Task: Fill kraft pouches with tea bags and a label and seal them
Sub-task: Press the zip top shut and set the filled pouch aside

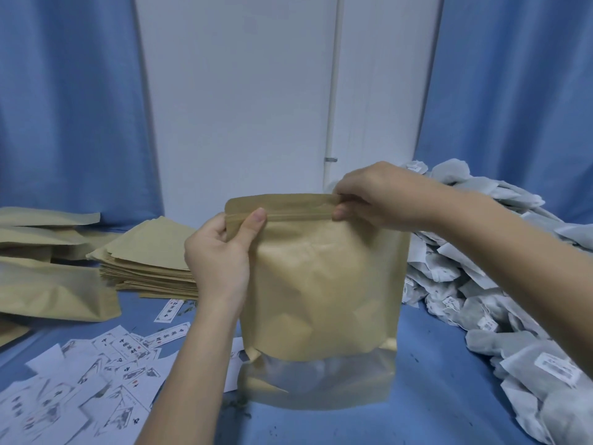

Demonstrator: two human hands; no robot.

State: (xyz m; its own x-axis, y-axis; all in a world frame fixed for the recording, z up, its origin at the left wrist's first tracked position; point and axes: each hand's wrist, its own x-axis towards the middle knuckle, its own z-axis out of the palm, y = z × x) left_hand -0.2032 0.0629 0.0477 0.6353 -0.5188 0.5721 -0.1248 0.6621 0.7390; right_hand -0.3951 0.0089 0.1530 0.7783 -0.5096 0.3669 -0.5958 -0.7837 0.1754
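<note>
At the middle of the blue table (433, 396) a kraft pouch (324, 284) stood upright. Left hand (218, 255) pinched its top left corner, a narrow grip; right hand (382, 197) pinched the zip strip further right. Tea bags (513, 332) lay heaped right, labels (96, 380) scattered left.

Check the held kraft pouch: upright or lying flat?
Upright: the kraft pouch stands on the table, window at the bottom; both hands pinch its top strip.

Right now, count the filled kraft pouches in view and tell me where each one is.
4 at least: one upright pouch in both hands at centre, and three filled pouches lying stacked at the left edge. More may be hidden beyond the frame.
</note>
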